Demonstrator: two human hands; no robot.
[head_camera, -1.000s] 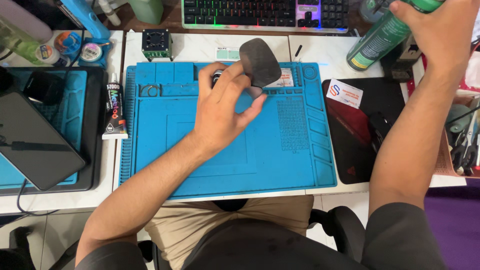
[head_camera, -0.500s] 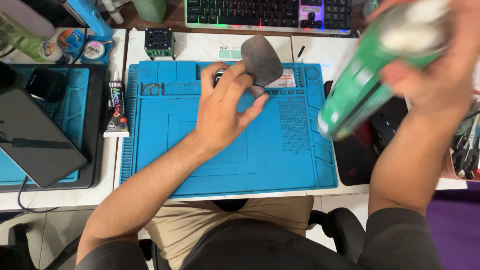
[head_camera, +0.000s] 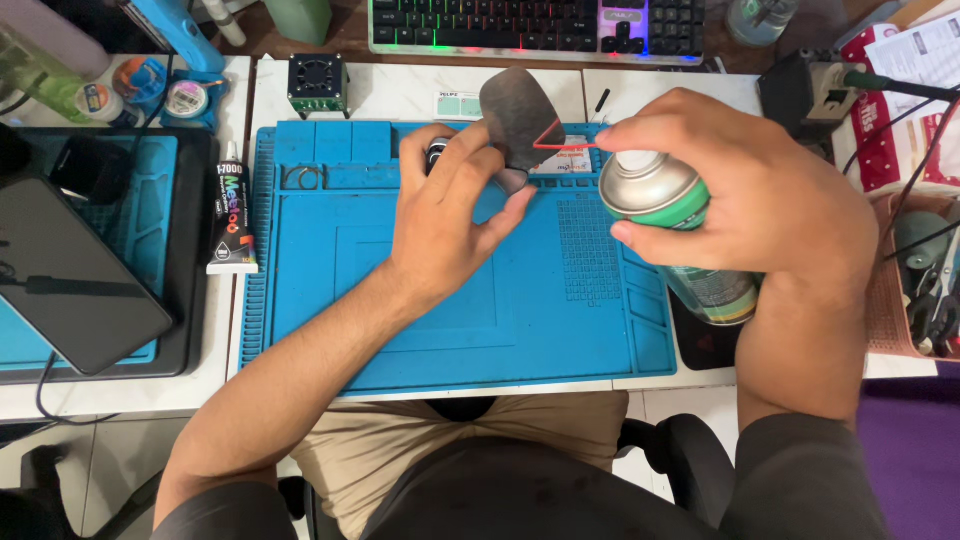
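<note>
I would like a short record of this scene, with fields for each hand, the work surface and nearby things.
left hand: holds a dark oval pad upright above the mat
right hand: grips a green spray can, its thin red straw pointing at the pad
surface: blue work mat on a white desk
nearby: glue tube left of the mat, keyboard behind it

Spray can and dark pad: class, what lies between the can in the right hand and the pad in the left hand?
In the head view, a thin red straw runs from the spray can toward the dark pad; blue mat lies beneath.
</note>
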